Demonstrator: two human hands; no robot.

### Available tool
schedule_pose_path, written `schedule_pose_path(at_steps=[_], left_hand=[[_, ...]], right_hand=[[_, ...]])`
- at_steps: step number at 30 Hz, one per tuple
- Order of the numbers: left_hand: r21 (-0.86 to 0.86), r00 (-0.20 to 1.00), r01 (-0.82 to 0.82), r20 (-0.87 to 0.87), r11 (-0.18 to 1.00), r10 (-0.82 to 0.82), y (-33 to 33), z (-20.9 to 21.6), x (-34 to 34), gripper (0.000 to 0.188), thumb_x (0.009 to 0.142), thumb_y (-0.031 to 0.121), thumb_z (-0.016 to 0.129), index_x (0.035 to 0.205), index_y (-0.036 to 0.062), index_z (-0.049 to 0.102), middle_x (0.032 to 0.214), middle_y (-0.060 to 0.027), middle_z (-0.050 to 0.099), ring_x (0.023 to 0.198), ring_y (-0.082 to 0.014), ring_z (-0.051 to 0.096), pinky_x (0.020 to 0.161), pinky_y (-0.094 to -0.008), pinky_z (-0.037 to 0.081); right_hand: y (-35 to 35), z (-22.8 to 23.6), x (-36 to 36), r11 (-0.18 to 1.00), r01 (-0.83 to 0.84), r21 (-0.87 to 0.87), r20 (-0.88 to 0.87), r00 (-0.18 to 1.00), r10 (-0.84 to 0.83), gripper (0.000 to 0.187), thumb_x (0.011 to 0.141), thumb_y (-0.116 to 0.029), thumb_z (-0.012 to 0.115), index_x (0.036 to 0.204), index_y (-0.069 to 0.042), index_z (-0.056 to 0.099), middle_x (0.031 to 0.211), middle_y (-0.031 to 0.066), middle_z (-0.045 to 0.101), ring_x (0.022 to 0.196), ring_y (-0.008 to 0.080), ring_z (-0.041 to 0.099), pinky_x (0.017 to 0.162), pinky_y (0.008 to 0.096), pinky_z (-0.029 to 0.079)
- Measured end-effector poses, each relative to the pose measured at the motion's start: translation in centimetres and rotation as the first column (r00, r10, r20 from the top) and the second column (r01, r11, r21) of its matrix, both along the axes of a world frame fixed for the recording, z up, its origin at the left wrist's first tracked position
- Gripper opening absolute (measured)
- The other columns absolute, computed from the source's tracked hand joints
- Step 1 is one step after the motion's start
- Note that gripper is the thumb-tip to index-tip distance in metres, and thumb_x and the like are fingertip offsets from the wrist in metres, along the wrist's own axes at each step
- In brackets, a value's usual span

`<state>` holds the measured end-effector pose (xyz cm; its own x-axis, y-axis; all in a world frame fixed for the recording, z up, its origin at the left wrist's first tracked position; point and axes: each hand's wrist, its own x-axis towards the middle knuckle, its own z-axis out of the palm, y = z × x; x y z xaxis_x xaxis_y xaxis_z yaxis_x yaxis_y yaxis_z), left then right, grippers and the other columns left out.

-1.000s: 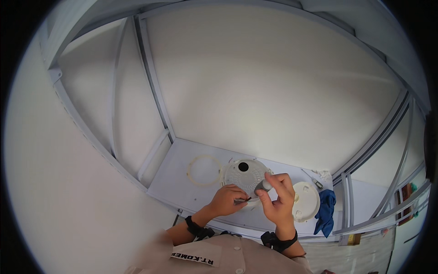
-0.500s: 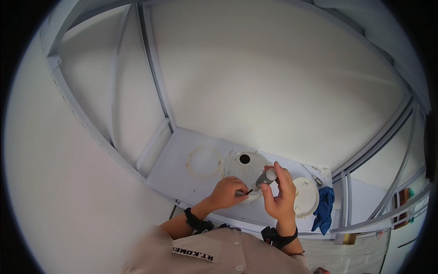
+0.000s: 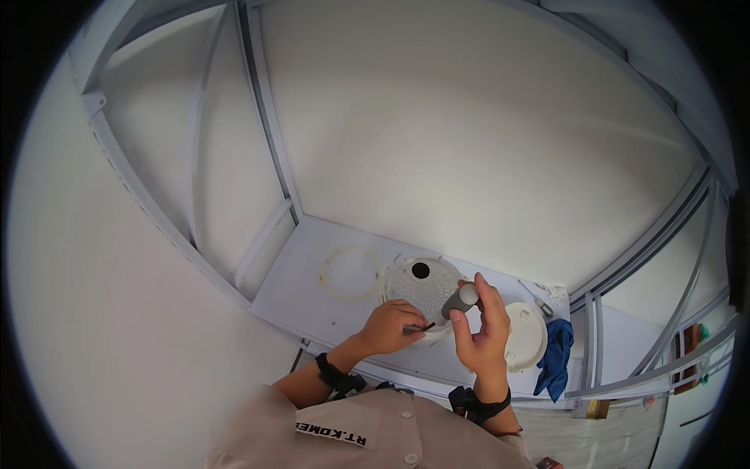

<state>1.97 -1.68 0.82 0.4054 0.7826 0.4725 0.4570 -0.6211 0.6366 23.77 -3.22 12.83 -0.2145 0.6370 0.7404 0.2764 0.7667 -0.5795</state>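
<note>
My left hand (image 3: 389, 328) is closed in a pinch on a thin dark stick (image 3: 423, 327) that points toward my right hand. My right hand (image 3: 487, 336) grips a short grey cylinder (image 3: 456, 303) with a pale round end, tilted up between thumb and fingers. What kind of stick and cylinder these are I cannot make out. The stick's tip is apart from the cylinder. Below and behind both hands lies a round whitish disc (image 3: 406, 288) with a patterned surface and a black circle (image 3: 420, 270) near its far edge; the hands hide its near side.
On the white table (image 3: 293, 293), a thin yellowish ring (image 3: 323, 281) lies to the left. To the right are a round cream lid (image 3: 528, 336), a blue cloth (image 3: 555, 356), a slim tool with a grey handle (image 3: 544, 308) and crumpled white tissue (image 3: 558, 293). Metal frame posts (image 3: 269, 125) border the workspace.
The grey cylinder has moved slightly right and away from the dark stick, opening a gap between them. My left hand has barely moved.
</note>
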Motion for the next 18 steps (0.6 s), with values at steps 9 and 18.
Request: schedule_pose_path(at_steps=[9, 18], left_hand=[[-0.034, 0.998, -0.052, 0.021, 0.998, 0.052, -0.4, 0.3, 0.4, 0.017, 0.081, 0.018, 0.089, 0.093, 0.0099, 0.080, 0.100, -0.0029, 0.080, 0.098, -0.0278, 0.074, 0.090, -0.0416, 0.057], [-0.045, 0.998, -0.068, 0.016, 0.997, 0.069, -0.3, 0.3, 0.6, 0.021, 0.078, 0.019, 0.093, 0.090, 0.0093, 0.078, 0.098, -0.0038, 0.080, 0.095, -0.0280, 0.075, 0.086, -0.0409, 0.059]], right_hand=[[0.1, 0.7, -0.8, 0.996, -0.051, 0.077, 0.074, 0.996, 0.045, 0.063, 0.089, -0.001, 0.080, 0.149, 0.003, 0.061, 0.131, 0.0246, 0.071, 0.112, 0.0369, 0.073, 0.097, 0.0426, 0.057], [0.1, -0.1, -1.1, 0.978, -0.112, -0.173, -0.135, 0.987, 0.089, 0.078, 0.087, -0.003, 0.083, 0.159, -0.001, 0.051, 0.132, 0.0221, 0.068, 0.113, 0.0359, 0.072, 0.097, 0.0425, 0.057]])
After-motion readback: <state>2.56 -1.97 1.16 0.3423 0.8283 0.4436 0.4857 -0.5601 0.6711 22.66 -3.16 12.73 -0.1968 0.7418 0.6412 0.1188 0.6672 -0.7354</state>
